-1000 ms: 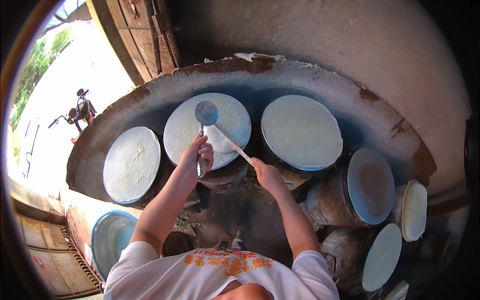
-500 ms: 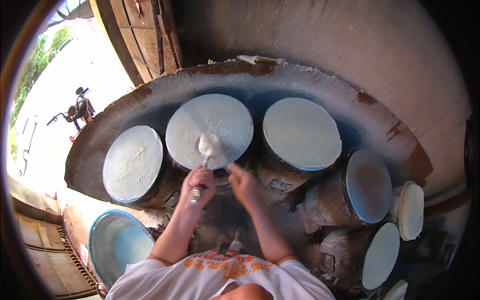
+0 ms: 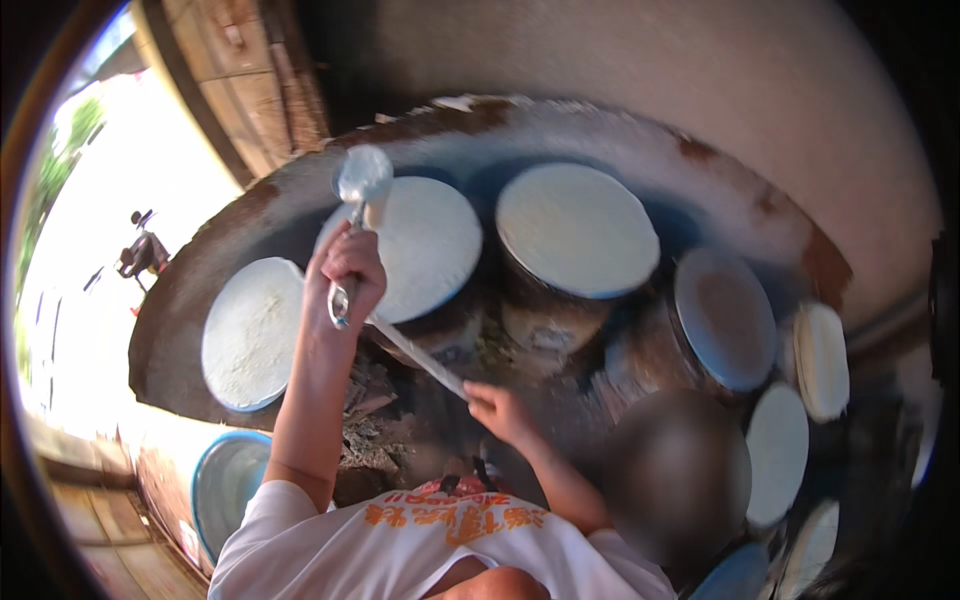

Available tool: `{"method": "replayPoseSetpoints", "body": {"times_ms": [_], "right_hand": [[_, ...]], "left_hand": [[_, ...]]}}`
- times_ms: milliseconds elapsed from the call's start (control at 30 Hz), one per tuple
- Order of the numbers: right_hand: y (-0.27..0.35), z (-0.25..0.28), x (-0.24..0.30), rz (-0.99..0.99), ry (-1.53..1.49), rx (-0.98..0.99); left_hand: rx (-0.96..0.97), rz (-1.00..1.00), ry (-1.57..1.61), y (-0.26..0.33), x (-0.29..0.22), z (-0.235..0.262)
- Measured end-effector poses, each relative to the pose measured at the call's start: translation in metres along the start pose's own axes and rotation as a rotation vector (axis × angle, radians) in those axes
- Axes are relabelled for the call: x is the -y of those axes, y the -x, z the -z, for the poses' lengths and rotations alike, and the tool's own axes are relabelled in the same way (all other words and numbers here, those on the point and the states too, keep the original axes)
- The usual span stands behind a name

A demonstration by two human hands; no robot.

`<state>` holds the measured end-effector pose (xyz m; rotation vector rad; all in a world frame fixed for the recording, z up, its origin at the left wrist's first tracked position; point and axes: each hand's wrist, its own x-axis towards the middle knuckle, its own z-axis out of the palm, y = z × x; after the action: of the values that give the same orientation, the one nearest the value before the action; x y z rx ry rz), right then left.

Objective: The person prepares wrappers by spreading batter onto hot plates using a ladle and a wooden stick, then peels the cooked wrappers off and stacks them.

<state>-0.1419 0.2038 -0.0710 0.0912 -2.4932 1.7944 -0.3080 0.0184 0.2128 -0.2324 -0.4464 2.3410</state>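
My left hand [image 3: 352,268] is closed around the handle of a ladle [image 3: 365,172]. White batter coats the ladle's bowl, which is raised over the left edge of a round griddle [image 3: 425,245] covered with a white layer. Lower and to the right, my right hand [image 3: 500,412] grips the near end of a long, pale, flat stick [image 3: 418,355]. The stick slants up and left toward my left wrist; its far end is hidden behind my left hand. Left of my left forearm is another white-coated griddle [image 3: 252,335].
A third coated griddle [image 3: 580,230] stands to the right, then a bare, brownish one [image 3: 728,320]. Thick white discs [image 3: 822,360] stand on edge beyond it. A dark, blurred round shape [image 3: 675,475] is near my right elbow. A blue-rimmed basin [image 3: 210,490] sits lower left.
My left hand has lifted the ladle up and left from the middle griddle. My right hand has moved down and right, with the stick now plainly visible. The view has shifted.
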Motion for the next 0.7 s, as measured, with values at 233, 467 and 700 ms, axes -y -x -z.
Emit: {"method": "replayPoseSetpoints", "body": {"times_ms": [233,467,700], "right_hand": [[0.07,0.075,0.025,-0.164,-0.047,-0.015],[0.233,0.266,0.071,-0.353,-0.35,-1.32],[0.204,0.352,-0.015,-0.331,-0.602,-1.618]], "left_hand": [[0.138,0.499,0.149,-0.03,0.149,0.027],[-0.138,1.029,0.227,-0.175,0.328,0.167],[-0.499,1.215,-0.104,-0.266,0.435,0.341]]}}
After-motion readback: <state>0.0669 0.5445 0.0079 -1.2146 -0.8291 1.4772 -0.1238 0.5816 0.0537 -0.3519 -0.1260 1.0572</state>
